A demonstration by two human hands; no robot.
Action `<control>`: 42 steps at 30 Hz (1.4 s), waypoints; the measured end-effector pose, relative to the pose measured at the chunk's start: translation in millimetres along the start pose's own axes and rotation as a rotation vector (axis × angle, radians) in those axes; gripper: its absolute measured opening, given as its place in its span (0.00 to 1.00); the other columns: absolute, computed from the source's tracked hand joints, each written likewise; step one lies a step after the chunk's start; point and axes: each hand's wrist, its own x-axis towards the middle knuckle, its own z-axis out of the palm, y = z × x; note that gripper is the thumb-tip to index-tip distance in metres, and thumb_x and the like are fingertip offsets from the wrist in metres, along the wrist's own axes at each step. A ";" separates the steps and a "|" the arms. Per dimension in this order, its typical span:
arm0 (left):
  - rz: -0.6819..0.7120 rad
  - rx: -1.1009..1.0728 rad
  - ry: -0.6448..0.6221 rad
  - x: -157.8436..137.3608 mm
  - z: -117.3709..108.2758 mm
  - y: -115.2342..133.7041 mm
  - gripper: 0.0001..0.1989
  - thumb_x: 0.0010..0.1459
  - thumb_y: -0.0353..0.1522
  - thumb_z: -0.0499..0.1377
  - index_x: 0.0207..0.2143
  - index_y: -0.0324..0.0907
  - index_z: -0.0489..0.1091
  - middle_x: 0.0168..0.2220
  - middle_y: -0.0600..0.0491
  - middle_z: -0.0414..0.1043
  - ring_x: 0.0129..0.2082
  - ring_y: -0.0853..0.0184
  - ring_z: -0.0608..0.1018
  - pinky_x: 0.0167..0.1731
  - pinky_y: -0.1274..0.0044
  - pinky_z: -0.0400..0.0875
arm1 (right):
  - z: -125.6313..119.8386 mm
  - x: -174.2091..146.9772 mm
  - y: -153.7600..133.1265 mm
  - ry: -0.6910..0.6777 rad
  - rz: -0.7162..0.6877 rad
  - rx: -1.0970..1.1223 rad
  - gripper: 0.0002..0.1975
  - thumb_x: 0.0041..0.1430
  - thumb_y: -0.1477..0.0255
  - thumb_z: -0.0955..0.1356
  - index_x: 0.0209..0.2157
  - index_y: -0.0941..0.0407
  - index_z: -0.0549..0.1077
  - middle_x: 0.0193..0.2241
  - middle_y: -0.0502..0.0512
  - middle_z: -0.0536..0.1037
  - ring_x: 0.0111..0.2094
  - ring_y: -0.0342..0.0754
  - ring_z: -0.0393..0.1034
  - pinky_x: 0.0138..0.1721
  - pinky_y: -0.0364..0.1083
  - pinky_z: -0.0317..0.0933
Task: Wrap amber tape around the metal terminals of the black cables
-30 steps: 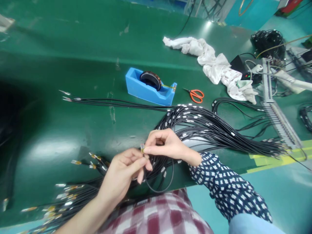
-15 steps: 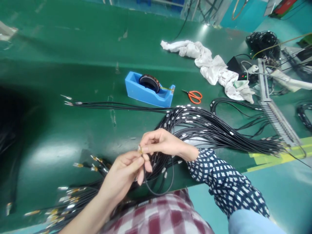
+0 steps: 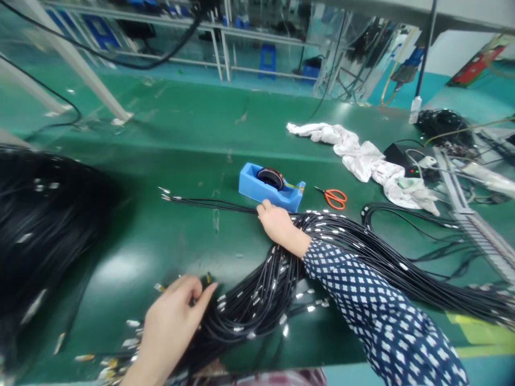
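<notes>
Beside the blue tape dispenser, my right hand [image 3: 278, 224] is closed over several thin black cables [image 3: 213, 203] whose ends stick out to the left; its fingertips are partly hidden. Lower left, my left hand [image 3: 173, 313] is curled, back upward, with a yellow-tipped connector [image 3: 208, 277] just past its fingers. It appears to hold that black cable, though the grip itself is hidden. Around and below it lie cable ends with metal and yellow connectors [image 3: 110, 364]. Between my hands curves a thick bundle of black cables [image 3: 257, 289] with small white tags.
A blue tape dispenser [image 3: 269, 194] with a brown roll stands beyond my right hand, near orange-handled scissors [image 3: 335, 198]. A crumpled white cloth [image 3: 362, 161] and a slotted metal rack [image 3: 483, 230] lie to the right. A dark cable heap [image 3: 44, 225] fills the left side.
My hands were together at a cable connector and have parted. The right moved forward to the cables by the dispenser; the left moved left and down to the connector ends. The view tilted up.
</notes>
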 end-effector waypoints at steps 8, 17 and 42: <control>-0.106 -0.261 -0.214 19.3 7.1 -1.0 0.14 0.59 0.40 0.58 0.25 0.42 0.68 0.24 0.56 0.65 0.25 0.68 0.66 0.27 0.77 0.59 | -16.8 -5.5 8.4 0.046 -0.060 0.034 0.07 0.66 0.75 0.61 0.39 0.60 0.71 0.39 0.61 0.75 0.38 0.50 0.71 0.39 0.46 0.65; -0.460 -1.148 -0.162 64.6 -4.1 17.4 0.20 0.59 0.35 0.61 0.52 0.36 0.65 0.46 0.35 0.76 0.24 0.71 0.73 0.21 0.79 0.63 | -67.7 -103.5 16.4 -0.200 -0.307 0.525 0.12 0.64 0.76 0.63 0.44 0.54 0.75 0.36 0.53 0.76 0.36 0.44 0.70 0.38 0.43 0.63; -0.298 -0.760 -0.497 8.8 22.1 55.3 0.17 0.60 0.44 0.58 0.40 0.40 0.74 0.29 0.51 0.77 0.12 0.79 0.65 0.14 0.84 0.56 | -55.7 -70.9 -48.7 -0.082 -0.097 1.444 0.12 0.60 0.65 0.69 0.35 0.59 0.80 0.28 0.52 0.73 0.31 0.42 0.68 0.33 0.41 0.63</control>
